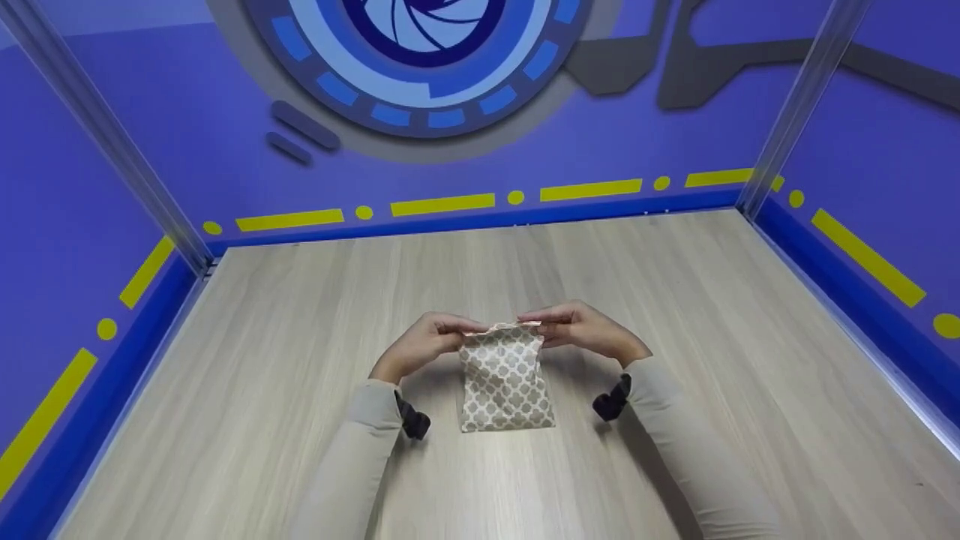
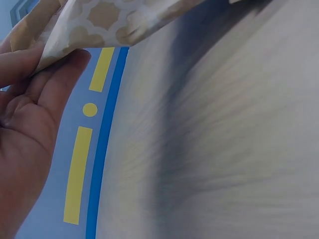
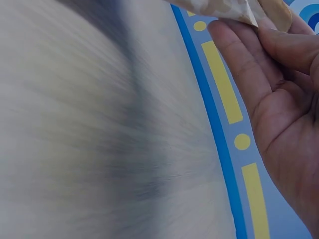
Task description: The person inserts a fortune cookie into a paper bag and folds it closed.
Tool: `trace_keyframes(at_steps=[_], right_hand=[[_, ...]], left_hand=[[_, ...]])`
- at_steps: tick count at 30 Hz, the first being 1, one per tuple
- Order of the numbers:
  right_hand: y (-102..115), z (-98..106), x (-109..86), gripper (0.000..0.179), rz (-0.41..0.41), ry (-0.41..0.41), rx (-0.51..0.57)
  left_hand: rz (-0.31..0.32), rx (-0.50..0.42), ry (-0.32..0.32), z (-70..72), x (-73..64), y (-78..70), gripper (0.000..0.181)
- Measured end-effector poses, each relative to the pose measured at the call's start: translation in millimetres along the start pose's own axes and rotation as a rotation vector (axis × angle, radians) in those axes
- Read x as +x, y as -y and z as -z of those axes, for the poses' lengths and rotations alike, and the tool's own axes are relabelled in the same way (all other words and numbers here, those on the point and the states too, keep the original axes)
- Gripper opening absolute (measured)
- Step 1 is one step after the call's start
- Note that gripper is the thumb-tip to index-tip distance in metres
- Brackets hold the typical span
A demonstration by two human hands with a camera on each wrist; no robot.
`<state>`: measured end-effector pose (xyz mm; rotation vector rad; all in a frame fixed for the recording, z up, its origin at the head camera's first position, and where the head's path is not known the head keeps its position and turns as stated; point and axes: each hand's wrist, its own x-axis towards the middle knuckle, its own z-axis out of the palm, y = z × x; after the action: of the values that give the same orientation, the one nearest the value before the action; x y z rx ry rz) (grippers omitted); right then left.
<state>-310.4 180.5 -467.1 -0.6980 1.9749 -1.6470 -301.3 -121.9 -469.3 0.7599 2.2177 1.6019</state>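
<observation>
A small paper bag (image 1: 506, 382) with a beige and white quatrefoil pattern is held at the middle of the table, its top end toward the back wall. My left hand (image 1: 426, 343) pinches the bag's upper left corner between thumb and fingers. At the upper right corner, my right hand (image 1: 589, 332) pinches it the same way. In the left wrist view the patterned paper (image 2: 102, 22) passes between thumb and fingers of the left hand (image 2: 30, 109). The right wrist view shows the bag's corner (image 3: 239, 10) under the thumb of the right hand (image 3: 289, 89). What the bag contains is hidden.
A light wood-grain table (image 1: 300, 300) spreads around the hands. Blue-purple panels with yellow dashes (image 1: 442, 204) enclose its back and sides. Metal posts (image 1: 802, 97) stand at the back corners. Black wrist mounts (image 1: 611, 399) stick out from both sleeves.
</observation>
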Motion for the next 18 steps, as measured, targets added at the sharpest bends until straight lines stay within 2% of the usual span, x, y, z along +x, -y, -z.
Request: trace_keyframes(at_steps=[9,18], right_hand=[[0.2,-1.6,1.2,0.030,-0.044,-0.004,-0.039],[3.5,-3.6,0.9,0.031,-0.032,-0.001,-0.072]], left_hand=[[-0.003,-0.002,0.004,0.9,-1.0,0.3,0.029],[0.023,0.001,0.013,2.2,-2.2,-1.3,0.028]])
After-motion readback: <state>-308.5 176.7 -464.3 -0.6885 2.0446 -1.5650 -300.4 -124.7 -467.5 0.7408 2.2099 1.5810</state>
